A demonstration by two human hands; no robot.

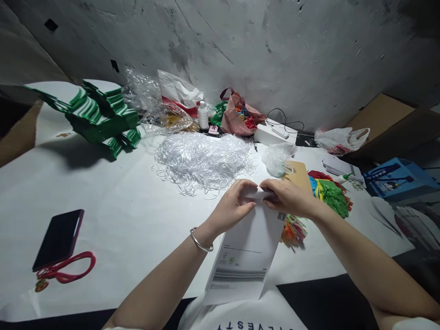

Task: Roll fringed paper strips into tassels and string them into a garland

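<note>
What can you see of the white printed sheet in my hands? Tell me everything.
The white printed sheet is long and smooth, and looks like stiff paper or thin card. A grey square marked 1 sits near its far right corner; grey stripes, small print and a green mark lie toward its near end. Your left hand and right hand grip its far end, which looks folded. The near end reaches your white shirt; whether they touch is unclear.

And here's the phone on the tabletop, far left, looped cord at its near end; strand heap centre, bottle behind, tote bag right of that, printed sheet front.
</note>
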